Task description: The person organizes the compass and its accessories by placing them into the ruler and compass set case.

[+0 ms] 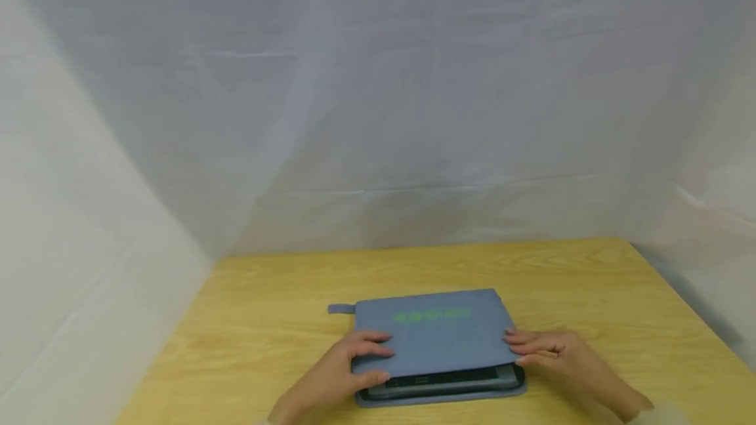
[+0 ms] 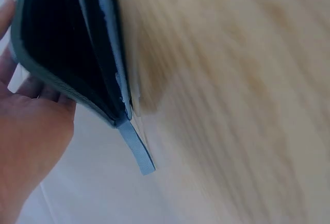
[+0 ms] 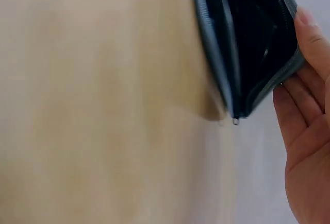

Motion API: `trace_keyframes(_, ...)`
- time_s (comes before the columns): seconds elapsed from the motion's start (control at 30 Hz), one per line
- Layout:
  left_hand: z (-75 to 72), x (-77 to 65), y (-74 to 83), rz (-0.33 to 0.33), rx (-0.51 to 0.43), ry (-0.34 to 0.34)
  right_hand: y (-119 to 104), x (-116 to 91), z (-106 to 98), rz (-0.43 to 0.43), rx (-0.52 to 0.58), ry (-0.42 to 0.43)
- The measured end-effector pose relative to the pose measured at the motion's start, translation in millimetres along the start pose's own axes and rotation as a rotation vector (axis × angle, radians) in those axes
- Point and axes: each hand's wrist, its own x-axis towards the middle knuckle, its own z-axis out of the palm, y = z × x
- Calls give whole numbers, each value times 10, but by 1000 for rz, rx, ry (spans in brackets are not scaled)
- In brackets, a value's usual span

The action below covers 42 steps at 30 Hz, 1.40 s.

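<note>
A flat blue-grey zip case (image 1: 437, 333) with green lettering lies on the table, its front side open and the top cover raised a little. My left hand (image 1: 345, 358) holds the cover near its front left corner, fingers on top and thumb at the edge. At the front right, my right hand (image 1: 558, 354) pinches the cover's edge; the right wrist view shows the thumb on the rim and fingers against the outside. Inside, the case has a dark lining (image 2: 51, 23) and a divider (image 3: 229, 33). A fabric loop (image 2: 136, 149) sticks out at one corner.
The wooden table (image 1: 272, 300) extends around the case to left, right and back. White sheeting (image 1: 413, 117) hangs behind the table and along both sides. A small zip pull (image 3: 235, 121) sits at the case's corner in the right wrist view.
</note>
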Motion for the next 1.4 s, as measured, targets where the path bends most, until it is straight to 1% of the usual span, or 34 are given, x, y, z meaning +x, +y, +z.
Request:
trace_keyframes(0.1,29,-42,6,11,113,-30,36,-54,55,-70,-80,-25)
trace_keyframes(0.17,49,-57,14,34,204,-39,53,-73,75,-123,-143,-47)
trace_keyframes(0.23,61,-63,30,59,288,-37,46,-73,91,-129,-187,-74)
trace_keyframes(0.3,65,-69,63,76,358,-34,23,-61,102,-110,-229,-108)
trace_keyframes(0.4,69,-63,127,86,430,-40,-42,-30,104,-50,-315,-151)
trace_keyframes(0.43,67,-57,149,88,448,-45,-71,-13,105,-34,-350,-158)
trace_keyframes(0.6,57,13,250,82,507,-64,-229,98,121,118,-475,-157)
trace_keyframes(0.67,56,60,289,63,523,-65,-264,150,149,143,-534,-137)
trace_keyframes(0.77,57,139,352,3,577,-63,-277,227,216,153,-606,-130)
trace_keyframes(0.83,64,194,394,-52,632,-70,-264,272,272,156,-619,-147)
trace_keyframes(0.9,77,237,425,-94,697,-92,-244,314,321,182,-588,-202)
trace_keyframes(0.97,98,272,444,-119,753,-124,-220,349,351,212,-534,-252)
trace_keyframes(1.03,122,285,448,-137,774,-165,-207,375,370,238,-491,-290)
trace_keyframes(1.1,142,284,438,-143,785,-197,-209,389,381,250,-467,-299)
trace_keyframes(1.17,159,272,428,-137,782,-213,-224,392,393,250,-476,-289)
trace_keyframes(1.23,172,263,419,-121,784,-211,-242,390,408,236,-502,-284)
trace_keyframes(1.37,199,251,413,-81,799,-180,-264,384,433,234,-542,-266)
trace_keyframes(1.4,200,251,416,-81,798,-175,-264,389,435,234,-550,-260)
